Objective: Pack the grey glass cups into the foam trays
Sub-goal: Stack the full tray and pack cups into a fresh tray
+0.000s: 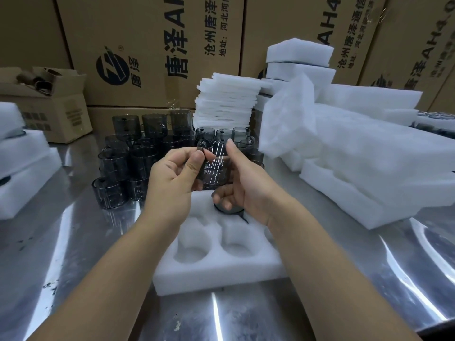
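Just below our wrists a white foam tray point(216, 279) lies on the shiny tabletop point(73, 267), its round pockets facing up. Under our right hand point(248, 185) a dark cup point(231, 212) sits in a far pocket, mostly hidden. Above the tray both hands grip a grey glass cup point(214, 168). Our left hand point(170, 185) pinches its left side, and the right curls round its right side. Beyond the left hand stand more cups point(128, 158), then stacked foam sheets point(226, 102) and cardboard boxes point(152, 45).

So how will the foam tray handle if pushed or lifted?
Probably very light: the tray is white foam hollowed into pockets. Likely slides on the shiny metal table if nudged. Looks thick, so probably holds its shape when lifted.
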